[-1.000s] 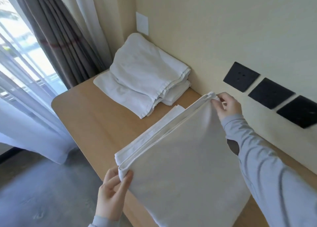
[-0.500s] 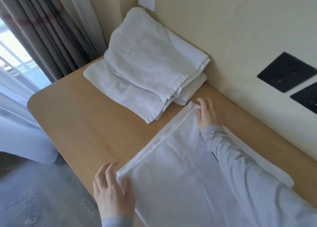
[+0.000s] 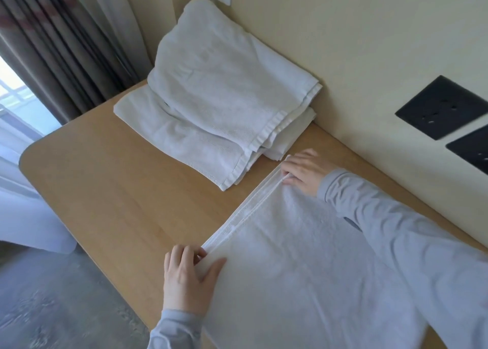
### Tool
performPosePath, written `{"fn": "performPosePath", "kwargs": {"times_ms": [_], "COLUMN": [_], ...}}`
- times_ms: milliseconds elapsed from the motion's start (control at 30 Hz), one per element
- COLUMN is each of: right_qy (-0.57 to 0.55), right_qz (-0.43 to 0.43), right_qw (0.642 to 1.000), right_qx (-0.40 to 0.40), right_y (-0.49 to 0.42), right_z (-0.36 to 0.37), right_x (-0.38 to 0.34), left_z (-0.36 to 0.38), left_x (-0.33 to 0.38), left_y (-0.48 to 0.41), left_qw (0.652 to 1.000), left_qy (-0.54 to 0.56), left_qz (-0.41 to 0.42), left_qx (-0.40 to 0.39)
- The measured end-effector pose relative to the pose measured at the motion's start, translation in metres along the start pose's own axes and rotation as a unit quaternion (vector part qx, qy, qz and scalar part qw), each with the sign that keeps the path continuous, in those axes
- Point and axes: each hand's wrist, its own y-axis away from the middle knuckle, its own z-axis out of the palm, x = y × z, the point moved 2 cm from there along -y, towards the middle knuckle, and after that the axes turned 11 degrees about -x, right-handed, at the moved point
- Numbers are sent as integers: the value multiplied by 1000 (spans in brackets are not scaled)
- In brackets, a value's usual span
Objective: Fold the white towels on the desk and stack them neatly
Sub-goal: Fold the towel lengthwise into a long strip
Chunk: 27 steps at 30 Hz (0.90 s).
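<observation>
Cream wall (image 3: pixel 343 32), 2 black sockets (image 3: pixel 441 106), wooden surface (image 3: pixel 118 185), grey curtains (image 3: pixel 52 45), daylit window (image 3: pixel 15 95), grey floor (image 3: pixel 52 296).

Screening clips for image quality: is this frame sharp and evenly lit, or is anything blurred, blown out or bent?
Head view: window at left blown out; near towel soft, its weave barely readable; floor and sockets smeared by motion blur; light soft, no glare on the desk; stack by the wall sharpest.
</observation>
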Motion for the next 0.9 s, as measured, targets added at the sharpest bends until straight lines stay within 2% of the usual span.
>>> {"fn": "performPosePath", "kwargs": {"times_ms": [200,400,467,567,667,800,867,900], "right_qy": [8,23,-37,-130,-101,-44,-19,-14], "right_qz": [29,113,131,172,229,273,304,311], "right_qw": [1000,993,991,974,965,960,950,943], "right_qx": [0,-15,17,72,78,39,70,121], "right_y": [-4,-28,-27,-20,-22,-34,-28,-19], "right_z": [-1,0,5,8,5,1,-2,-1], "right_x": [4,5,6,6,11,3,-8,-15], "left_z": [-13,-16,-18,-23,-21,-24,-21,-16], "left_x": [-2,-20,-23,-28,-29,-24,-13,-2], "left_y": [-5,-11,-12,-9,-7,-5,-1,2], "left_qw": [995,993,993,998,997,996,994,989], "left_qy": [30,27,5,-30,-53,-82,-112,-143], "left_qz": [35,-50,-78,-41,-10,10,9,22], "left_qx": [-90,-108,-94,-47,-45,-31,-2,9]}}
